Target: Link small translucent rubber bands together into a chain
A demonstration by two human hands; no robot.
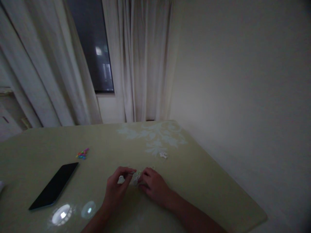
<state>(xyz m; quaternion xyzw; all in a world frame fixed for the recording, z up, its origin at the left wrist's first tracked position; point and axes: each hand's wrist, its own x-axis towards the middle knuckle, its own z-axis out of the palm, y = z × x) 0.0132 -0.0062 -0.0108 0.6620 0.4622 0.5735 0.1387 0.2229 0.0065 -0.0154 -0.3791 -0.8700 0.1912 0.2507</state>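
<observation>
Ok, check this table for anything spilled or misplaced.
Nothing stands out: colorful pieces and white pieces lie in separate piles, the dark device lies flat. Pale bits between left hand and right hand look too blurred to judge.

Dark tablet [55, 185] lying flat at slant, left side of greenish counter [206, 191]. Pale leafy pattern [157, 134] toward counter's far end. Bright reflections [62, 215] just beside tablet. Long pale curtains [148, 61] beyond, dark window [91, 35] between, lights [98, 50] showing there. Plain wall [243, 81] along right.
</observation>
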